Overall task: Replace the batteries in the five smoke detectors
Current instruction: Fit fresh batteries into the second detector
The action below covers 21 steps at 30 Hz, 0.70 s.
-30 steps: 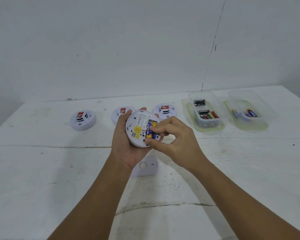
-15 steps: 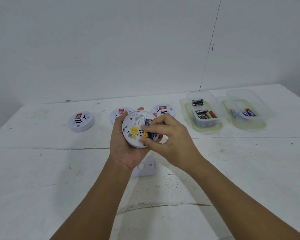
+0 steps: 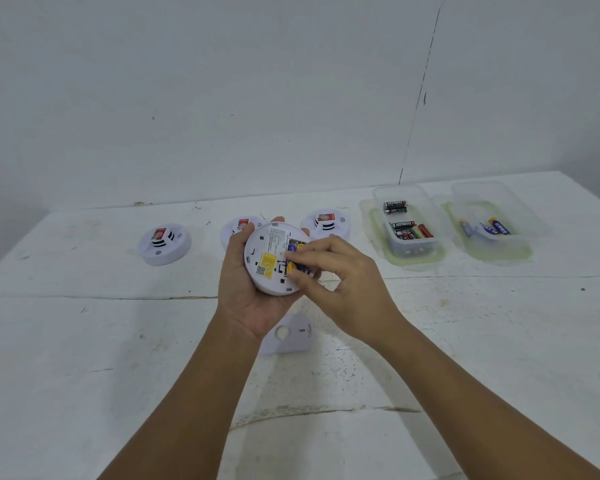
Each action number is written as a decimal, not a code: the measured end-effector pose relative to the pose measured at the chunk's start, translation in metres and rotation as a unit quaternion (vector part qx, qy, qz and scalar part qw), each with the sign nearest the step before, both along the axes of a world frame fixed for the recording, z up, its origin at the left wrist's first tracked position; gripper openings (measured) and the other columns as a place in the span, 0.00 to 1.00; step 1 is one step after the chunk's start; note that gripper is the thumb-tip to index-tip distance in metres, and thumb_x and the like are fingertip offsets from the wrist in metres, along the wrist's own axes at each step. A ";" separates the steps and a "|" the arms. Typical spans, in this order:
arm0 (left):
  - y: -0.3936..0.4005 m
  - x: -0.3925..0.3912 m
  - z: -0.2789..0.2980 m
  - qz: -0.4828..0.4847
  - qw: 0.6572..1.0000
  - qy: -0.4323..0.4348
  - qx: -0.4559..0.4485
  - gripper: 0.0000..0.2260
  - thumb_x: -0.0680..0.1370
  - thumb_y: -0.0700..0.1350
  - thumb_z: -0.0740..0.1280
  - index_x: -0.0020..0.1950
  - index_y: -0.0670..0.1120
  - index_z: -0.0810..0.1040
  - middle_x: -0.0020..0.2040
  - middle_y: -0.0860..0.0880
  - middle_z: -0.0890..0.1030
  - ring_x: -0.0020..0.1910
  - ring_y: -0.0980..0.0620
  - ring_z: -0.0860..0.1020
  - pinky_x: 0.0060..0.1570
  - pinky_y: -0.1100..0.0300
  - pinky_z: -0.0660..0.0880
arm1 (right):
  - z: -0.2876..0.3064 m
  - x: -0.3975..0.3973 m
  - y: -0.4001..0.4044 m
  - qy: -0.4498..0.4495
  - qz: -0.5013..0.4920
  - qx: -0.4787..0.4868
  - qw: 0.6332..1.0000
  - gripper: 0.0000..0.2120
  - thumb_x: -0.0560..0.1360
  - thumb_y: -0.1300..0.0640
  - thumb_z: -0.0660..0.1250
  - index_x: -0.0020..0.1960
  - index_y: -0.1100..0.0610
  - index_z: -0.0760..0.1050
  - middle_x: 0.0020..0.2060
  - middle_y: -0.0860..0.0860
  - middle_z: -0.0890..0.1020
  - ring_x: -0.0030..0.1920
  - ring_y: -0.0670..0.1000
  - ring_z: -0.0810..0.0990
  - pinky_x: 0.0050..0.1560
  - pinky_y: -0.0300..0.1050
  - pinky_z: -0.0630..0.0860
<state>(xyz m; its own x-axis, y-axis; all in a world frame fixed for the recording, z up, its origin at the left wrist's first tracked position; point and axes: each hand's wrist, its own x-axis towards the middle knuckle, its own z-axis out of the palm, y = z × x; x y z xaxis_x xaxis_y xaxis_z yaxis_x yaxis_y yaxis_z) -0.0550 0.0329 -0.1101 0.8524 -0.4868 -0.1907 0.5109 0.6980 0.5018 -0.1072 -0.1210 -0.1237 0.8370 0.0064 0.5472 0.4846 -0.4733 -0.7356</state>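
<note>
My left hand (image 3: 246,299) holds a white round smoke detector (image 3: 271,258) above the table, back side facing me, with a yellow sticker on it. Blue and yellow batteries (image 3: 297,263) sit in its open compartment. My right hand (image 3: 340,285) pinches one of these batteries with thumb and fingertips. A white cover piece (image 3: 288,336) lies on the table under my hands. Three more detectors rest face up at the back: the left detector (image 3: 163,244), the middle detector (image 3: 238,226), partly hidden by my hand, and the right detector (image 3: 326,221).
A clear tub (image 3: 381,197) at the back right holds black and red batteries. A second clear tub (image 3: 520,244) further right holds blue and yellow batteries. The white table (image 3: 84,358) is cracked and meets a white wall behind.
My right fingers have slid down over the battery compartment, covering more of the batteries. Both hands and the detector have shifted slightly left in the view.
</note>
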 end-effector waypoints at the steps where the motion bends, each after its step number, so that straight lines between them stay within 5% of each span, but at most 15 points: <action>1: 0.000 0.000 0.000 -0.002 1.000 -0.004 0.004 0.16 0.82 0.57 0.62 0.63 0.49 0.78 0.55 0.42 0.81 0.50 0.44 0.80 0.50 0.50 0.79 | 0.000 0.000 0.000 0.006 -0.001 0.014 1.000 0.12 0.77 0.54 0.76 0.60 0.52 0.86 0.52 0.44 0.82 0.53 0.46 0.82 0.55 0.40 0.79; 10: 0.001 0.002 0.003 -0.013 0.999 -0.027 0.028 0.13 0.82 0.55 0.62 0.58 0.48 0.79 0.58 0.41 0.77 0.48 0.44 0.79 0.50 0.52 0.75 | -0.004 0.001 0.005 0.008 -0.012 0.055 0.998 0.11 0.75 0.55 0.78 0.57 0.54 0.87 0.52 0.46 0.84 0.51 0.47 0.83 0.54 0.45 0.81; 21: 0.002 0.000 0.005 -0.018 0.998 -0.034 0.040 0.13 0.82 0.56 0.61 0.59 0.49 0.78 0.63 0.41 0.73 0.51 0.46 0.76 0.47 0.55 0.72 | -0.003 -0.003 0.003 0.002 -0.010 0.030 1.000 0.11 0.76 0.59 0.76 0.58 0.54 0.87 0.53 0.47 0.82 0.56 0.44 0.82 0.58 0.33 0.76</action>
